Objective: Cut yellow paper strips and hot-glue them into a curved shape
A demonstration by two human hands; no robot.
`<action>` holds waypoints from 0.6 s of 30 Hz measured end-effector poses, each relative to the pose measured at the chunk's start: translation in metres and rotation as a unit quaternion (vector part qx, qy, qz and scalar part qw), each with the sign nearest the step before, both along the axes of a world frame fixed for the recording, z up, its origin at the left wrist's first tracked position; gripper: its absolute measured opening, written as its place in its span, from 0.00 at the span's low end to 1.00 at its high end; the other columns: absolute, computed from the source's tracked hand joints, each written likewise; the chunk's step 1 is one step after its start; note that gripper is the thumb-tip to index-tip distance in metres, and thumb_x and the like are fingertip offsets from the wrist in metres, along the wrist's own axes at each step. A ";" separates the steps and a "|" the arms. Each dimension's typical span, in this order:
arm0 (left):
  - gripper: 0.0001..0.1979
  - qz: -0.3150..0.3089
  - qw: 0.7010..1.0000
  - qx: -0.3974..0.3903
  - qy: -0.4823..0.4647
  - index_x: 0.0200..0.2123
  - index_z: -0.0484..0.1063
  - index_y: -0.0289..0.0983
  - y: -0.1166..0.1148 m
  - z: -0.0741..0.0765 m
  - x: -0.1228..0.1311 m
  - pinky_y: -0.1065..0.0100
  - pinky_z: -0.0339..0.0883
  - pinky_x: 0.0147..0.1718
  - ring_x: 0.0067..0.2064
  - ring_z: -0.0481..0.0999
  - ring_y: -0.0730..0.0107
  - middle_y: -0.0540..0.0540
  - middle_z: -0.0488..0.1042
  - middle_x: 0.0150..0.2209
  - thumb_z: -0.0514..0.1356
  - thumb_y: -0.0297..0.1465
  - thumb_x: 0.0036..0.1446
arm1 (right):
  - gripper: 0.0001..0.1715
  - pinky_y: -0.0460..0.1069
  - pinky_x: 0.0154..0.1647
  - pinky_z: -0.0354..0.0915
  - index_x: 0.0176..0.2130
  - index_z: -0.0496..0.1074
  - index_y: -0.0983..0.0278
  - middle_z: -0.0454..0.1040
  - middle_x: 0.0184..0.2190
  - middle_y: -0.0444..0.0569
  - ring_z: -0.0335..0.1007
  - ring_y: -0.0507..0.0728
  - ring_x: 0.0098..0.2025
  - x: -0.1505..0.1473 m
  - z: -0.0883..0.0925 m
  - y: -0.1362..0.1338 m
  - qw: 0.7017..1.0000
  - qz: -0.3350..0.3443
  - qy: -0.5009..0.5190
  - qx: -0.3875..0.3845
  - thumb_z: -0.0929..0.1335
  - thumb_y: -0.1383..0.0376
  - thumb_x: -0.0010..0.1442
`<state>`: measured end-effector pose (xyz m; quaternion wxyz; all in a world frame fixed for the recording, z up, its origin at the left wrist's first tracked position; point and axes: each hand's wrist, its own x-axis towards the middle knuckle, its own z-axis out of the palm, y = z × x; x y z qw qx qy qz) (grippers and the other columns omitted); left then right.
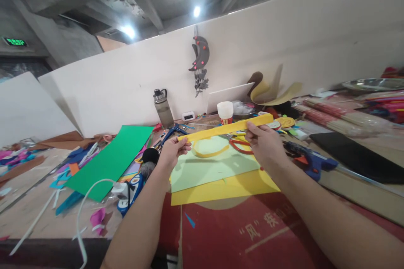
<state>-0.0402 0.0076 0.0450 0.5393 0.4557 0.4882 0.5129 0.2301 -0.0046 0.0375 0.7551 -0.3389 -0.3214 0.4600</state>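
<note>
A yellow strip (221, 130), perhaps felt or foam, is stretched between my two hands above the worktable. My left hand (174, 150) pinches its left end. Farther along, my right hand (264, 141) grips it between thumb and fingers, and a short end sticks out beyond. Under the strip, a curled yellow strip (212, 154) lies on a pale green sheet (214, 171). Scissors with red handles (240, 146) rest beside my right hand, partly hidden by it. A yellow sheet (221, 192) shows beneath the pale green one.
A green sheet (115, 162) and a power strip (131, 195) with a white cable are at left. A glue gun (311, 159) and a black sheet (356, 155) lie at right. Behind stand a bottle (163, 108) and paper cups (225, 111). A red board (233, 235) is nearest me.
</note>
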 end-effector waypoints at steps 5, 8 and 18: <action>0.14 -0.129 0.983 -0.065 0.113 0.27 0.70 0.31 -0.006 0.008 -0.011 0.77 0.65 0.23 0.25 0.75 0.76 0.42 0.77 0.28 0.68 0.35 0.44 | 0.25 0.48 0.15 0.46 0.18 0.60 0.60 0.57 0.15 0.39 0.49 0.47 0.17 0.003 -0.002 0.002 1.000 0.001 -0.030 0.003 0.77 0.55 0.37; 0.16 -0.211 0.954 -0.029 0.209 0.28 0.71 0.33 -0.016 0.021 -0.018 0.73 0.68 0.30 0.32 0.77 0.70 0.41 0.78 0.31 0.67 0.40 0.45 | 0.23 0.48 0.15 0.47 0.19 0.62 0.60 0.57 0.15 0.39 0.50 0.48 0.17 0.005 -0.001 0.004 0.999 0.014 -0.041 0.005 0.77 0.55 0.38; 0.15 -0.324 0.847 0.092 0.412 0.35 0.77 0.36 -0.036 0.036 0.013 0.72 0.64 0.32 0.35 0.75 0.68 0.47 0.78 0.33 0.64 0.39 0.46 | 0.17 0.46 0.21 0.51 0.22 0.69 0.63 0.63 0.16 0.39 0.54 0.47 0.19 -0.031 -0.010 -0.008 0.982 0.164 -0.092 0.015 0.77 0.57 0.39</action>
